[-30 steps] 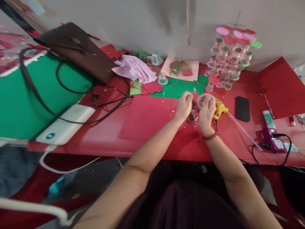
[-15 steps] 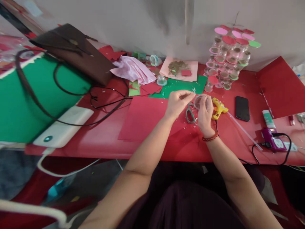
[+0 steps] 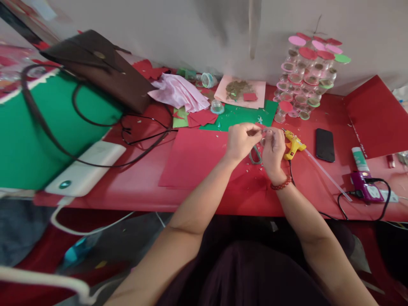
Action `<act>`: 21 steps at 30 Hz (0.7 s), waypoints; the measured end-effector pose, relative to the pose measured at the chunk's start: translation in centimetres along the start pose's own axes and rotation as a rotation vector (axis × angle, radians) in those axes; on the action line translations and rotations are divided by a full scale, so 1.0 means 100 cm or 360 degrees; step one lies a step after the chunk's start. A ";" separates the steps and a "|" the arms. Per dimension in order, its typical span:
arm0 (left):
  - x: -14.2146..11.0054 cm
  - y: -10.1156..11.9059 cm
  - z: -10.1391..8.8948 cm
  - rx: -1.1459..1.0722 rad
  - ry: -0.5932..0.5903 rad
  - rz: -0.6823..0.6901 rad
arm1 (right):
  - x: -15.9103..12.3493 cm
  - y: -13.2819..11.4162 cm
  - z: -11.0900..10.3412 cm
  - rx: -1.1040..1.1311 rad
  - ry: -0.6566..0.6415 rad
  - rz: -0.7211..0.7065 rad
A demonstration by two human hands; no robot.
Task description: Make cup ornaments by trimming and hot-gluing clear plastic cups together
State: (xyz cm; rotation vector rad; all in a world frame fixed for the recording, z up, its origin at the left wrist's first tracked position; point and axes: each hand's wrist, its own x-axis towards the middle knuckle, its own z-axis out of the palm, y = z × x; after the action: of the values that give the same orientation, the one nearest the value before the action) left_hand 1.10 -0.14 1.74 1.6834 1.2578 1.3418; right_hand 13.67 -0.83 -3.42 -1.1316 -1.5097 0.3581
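Observation:
My right hand (image 3: 273,148), with a red bead bracelet at the wrist, is closed around a small clear plastic cup (image 3: 265,132), mostly hidden by the fingers. Thumb and fingers of my left hand (image 3: 242,139) are pinched together against the cup's rim; whatever is between them is too small to tell. Scissors with grey-green handles (image 3: 255,156) lie beneath my hands, partly covered. Just right of my right hand a yellow glue gun (image 3: 293,144) rests on the table, a clear glue stick (image 3: 328,175) sticking out of its back.
Behind to the right stands a stack of clear cups with coloured paper discs (image 3: 299,87). A phone (image 3: 324,145), a glue tube (image 3: 359,159) and a purple plug adapter (image 3: 366,187) lie right. Red paper (image 3: 194,157), pink cloth (image 3: 181,93) and a brown bag (image 3: 105,72) are left.
My left hand has moved slightly right, its fingertips now meeting the cup's rim. The cup has turned in my right hand and shows less of its round opening.

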 end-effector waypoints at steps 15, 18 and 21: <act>0.010 -0.026 0.013 -0.0297 0.0201 -0.0187 | 0.007 -0.023 -0.003 0.0454 0.0473 0.0260; 0.010 -0.032 0.014 -0.0268 0.0137 -0.0131 | 0.009 -0.022 0.000 0.0629 0.0445 0.0355; 0.012 -0.033 0.012 -0.0232 0.0093 -0.0084 | 0.007 -0.022 0.001 0.0779 0.0351 0.0386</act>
State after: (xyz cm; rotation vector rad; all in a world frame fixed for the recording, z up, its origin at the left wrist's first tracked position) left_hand 1.31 2.20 -1.08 1.5111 1.1985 1.4239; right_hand 12.65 -1.30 -1.41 -0.9234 -1.0168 0.7031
